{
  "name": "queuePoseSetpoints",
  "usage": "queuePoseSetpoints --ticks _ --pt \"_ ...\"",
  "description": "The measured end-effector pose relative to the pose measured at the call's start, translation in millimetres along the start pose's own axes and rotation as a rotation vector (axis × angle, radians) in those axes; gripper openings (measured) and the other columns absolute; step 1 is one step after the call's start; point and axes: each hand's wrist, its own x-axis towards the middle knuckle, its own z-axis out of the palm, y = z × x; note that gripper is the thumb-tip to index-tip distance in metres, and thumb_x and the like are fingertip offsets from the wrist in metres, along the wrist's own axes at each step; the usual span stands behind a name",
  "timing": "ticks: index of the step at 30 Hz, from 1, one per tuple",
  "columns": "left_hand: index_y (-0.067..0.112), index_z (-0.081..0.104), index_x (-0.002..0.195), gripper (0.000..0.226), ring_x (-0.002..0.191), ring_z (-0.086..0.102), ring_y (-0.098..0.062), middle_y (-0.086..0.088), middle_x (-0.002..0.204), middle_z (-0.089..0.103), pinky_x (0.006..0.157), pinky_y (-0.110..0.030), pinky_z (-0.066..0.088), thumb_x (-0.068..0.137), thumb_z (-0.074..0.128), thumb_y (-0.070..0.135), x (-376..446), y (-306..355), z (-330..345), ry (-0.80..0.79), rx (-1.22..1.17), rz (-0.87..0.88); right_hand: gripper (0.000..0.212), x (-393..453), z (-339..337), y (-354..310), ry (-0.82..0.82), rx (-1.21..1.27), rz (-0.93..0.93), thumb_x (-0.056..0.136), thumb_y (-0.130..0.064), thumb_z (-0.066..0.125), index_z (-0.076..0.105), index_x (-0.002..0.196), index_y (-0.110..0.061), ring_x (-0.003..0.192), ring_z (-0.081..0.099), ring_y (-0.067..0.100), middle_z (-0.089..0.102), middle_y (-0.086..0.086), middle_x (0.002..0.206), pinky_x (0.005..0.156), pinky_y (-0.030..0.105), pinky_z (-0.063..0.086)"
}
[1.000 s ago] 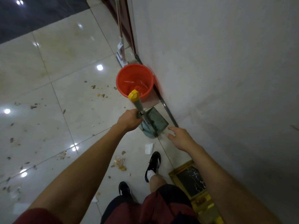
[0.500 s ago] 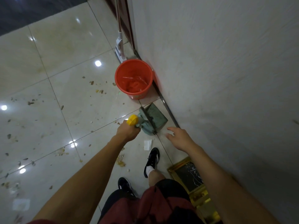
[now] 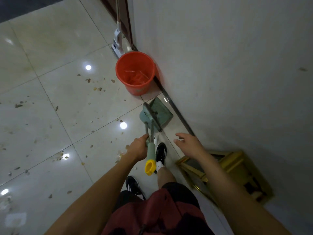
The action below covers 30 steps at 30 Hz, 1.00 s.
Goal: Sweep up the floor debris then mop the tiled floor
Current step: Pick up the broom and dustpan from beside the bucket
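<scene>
Fingers of the left hand [image 3: 138,147] curl round the green, yellow-capped dustpan handle [image 3: 150,150]; the pan [image 3: 156,114], apparently upright, rests on the floor beside the wall. Right hand [image 3: 189,145] hovers open nearby.

Left hand [image 3: 138,148] grips the green handle [image 3: 150,150] of the dustpan [image 3: 156,114], yellow cap [image 3: 150,169] toward the person. Dustpan sits on the tiled floor [image 3: 59,99] by the wall [image 3: 220,65]. Right hand [image 3: 189,144] hovers, fingers spread, holding nothing, at 3 o'clock of the handle. Orange bucket [image 3: 135,72] at 12 o'clock of the dustpan; white mop [image 3: 117,39] leans beyond it. Debris [image 3: 97,89] scattered at 9 o'clock. Gold frame [image 3: 235,161] at 4 o'clock.
</scene>
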Motion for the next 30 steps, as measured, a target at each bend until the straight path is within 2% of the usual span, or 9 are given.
queuePoseSetpoints --ticks 7,12,16,19,21,23,24,27,30 --pt "0.025 0.037 0.152 0.063 0.094 0.065 -0.034 -0.016 0.114 0.066 0.068 -0.034 0.047 0.095 0.063 0.031 -55 -52 62 -0.052 0.000 0.041 0.039 -72 73 3 0.045 0.107 0.034 0.098 -0.028 0.055 0.060 0.135 -0.016 0.123 0.057 0.020 0.062 0.005 0.132 0.091 0.025 0.041" --pt "0.027 0.025 0.159 0.073 0.102 0.063 -0.039 -0.020 0.119 0.064 0.083 -0.046 0.056 0.095 0.059 0.024 -80 -76 95 -0.102 0.013 0.025 0.045 -95 110 9 0.027 0.165 0.056 0.097 -0.032 0.055 0.057 0.140 -0.020 0.125 0.054 0.016 0.058 0.002 0.138 0.096 0.023 0.038" --pt "0.025 0.025 0.159 0.072 0.103 0.063 -0.038 -0.019 0.121 0.063 0.085 -0.049 0.055 0.096 0.060 0.026 -86 -83 116 -0.092 -0.001 0.021 0.049 -99 139 15 -0.023 0.261 0.150 0.093 -0.033 0.060 0.056 0.140 -0.019 0.109 0.064 0.019 0.066 0.005 0.123 0.094 0.036 0.054" --pt "0.024 0.021 0.160 0.075 0.107 0.062 -0.036 -0.018 0.127 0.060 0.087 -0.048 0.054 0.096 0.060 0.028 -89 -81 129 -0.102 0.012 0.015 0.053 -101 158 22 -0.081 0.359 0.234 0.089 -0.030 0.064 0.054 0.140 -0.020 0.088 0.070 0.021 0.069 0.002 0.104 0.079 0.045 0.062" --pt "0.023 0.019 0.161 0.077 0.109 0.061 -0.037 -0.018 0.129 0.058 0.088 -0.048 0.054 0.096 0.060 0.026 -90 -78 137 -0.112 0.023 0.033 0.056 -102 166 29 -0.087 0.308 0.234 0.089 -0.031 0.063 0.051 0.143 -0.021 0.092 0.068 0.018 0.067 0.001 0.111 0.080 0.042 0.062" --pt "0.022 0.018 0.161 0.079 0.109 0.060 -0.039 -0.019 0.127 0.058 0.087 -0.049 0.054 0.095 0.061 0.026 -88 -73 142 -0.106 0.024 0.052 0.056 -103 169 36 -0.092 0.299 0.266 0.091 -0.032 0.059 0.048 0.145 -0.022 0.103 0.066 0.026 0.063 0.008 0.125 0.086 0.046 0.059" --pt "0.022 0.019 0.161 0.079 0.107 0.060 -0.039 -0.020 0.125 0.058 0.086 -0.048 0.054 0.094 0.061 0.026 -87 -69 144 -0.100 0.021 0.057 0.052 -104 170 39 -0.109 0.372 0.303 0.092 -0.030 0.057 0.049 0.143 -0.021 0.101 0.067 0.031 0.062 0.012 0.124 0.085 0.049 0.058" --pt "0.024 0.023 0.159 0.076 0.101 0.061 -0.037 -0.017 0.123 0.057 0.081 -0.046 0.054 0.094 0.060 0.026 -82 -62 147 -0.085 0.059 0.071 0.031 -108 168 40 -0.192 0.756 0.475 0.096 -0.017 0.046 0.055 0.125 -0.012 0.059 0.064 0.030 0.063 0.020 0.088 0.055 0.040 0.056" --pt "0.024 0.023 0.159 0.073 0.097 0.062 -0.037 -0.016 0.123 0.057 0.075 -0.044 0.054 0.094 0.057 0.027 -78 -55 148 -0.088 0.162 0.109 0.023 -109 162 42 -0.181 0.884 0.539 0.098 -0.012 0.044 0.059 0.116 -0.011 0.042 0.051 0.017 0.063 0.016 0.073 0.041 0.025 0.043"
